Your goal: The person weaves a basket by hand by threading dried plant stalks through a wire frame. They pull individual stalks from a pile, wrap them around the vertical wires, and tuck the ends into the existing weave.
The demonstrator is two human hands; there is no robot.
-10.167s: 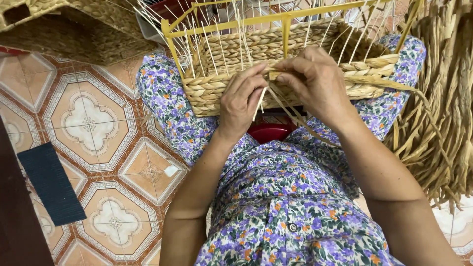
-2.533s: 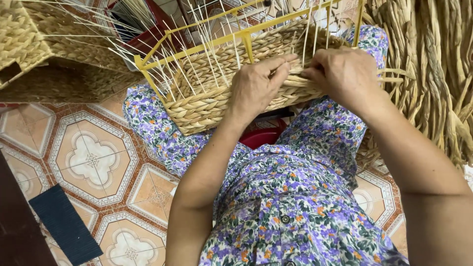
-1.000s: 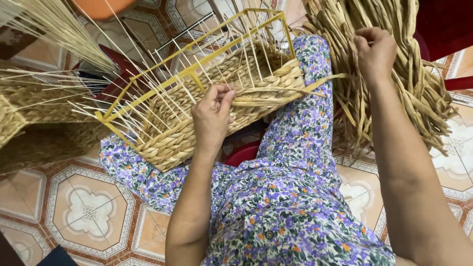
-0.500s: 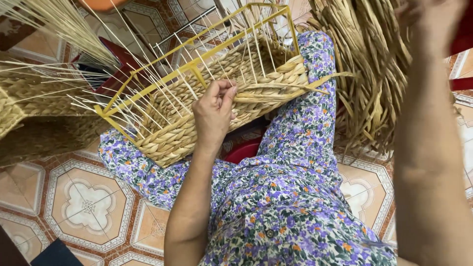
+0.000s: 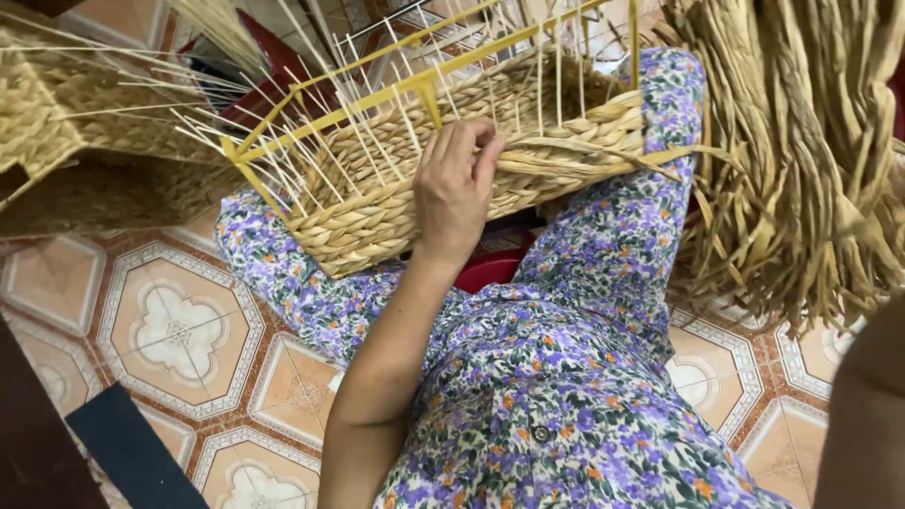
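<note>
A half-woven straw basket with a yellow frame and thin white upright spokes rests tilted on my lap. My left hand grips its near woven wall, fingers curled over the top rows of the weave. A loose flat strand trails from the weave towards the right. Only my right forearm shows at the lower right edge; the hand itself is out of the picture. I wear a purple flowered dress.
A thick bundle of dried straw strands hangs at the right. Another woven basket with loose spokes lies at the upper left. Patterned floor tiles lie below, with a dark flat piece at the lower left and something red under the basket.
My right hand left the basket, reached up into the straw bundle at the right, then passed out of the picture. My left hand stayed on the basket wall.
</note>
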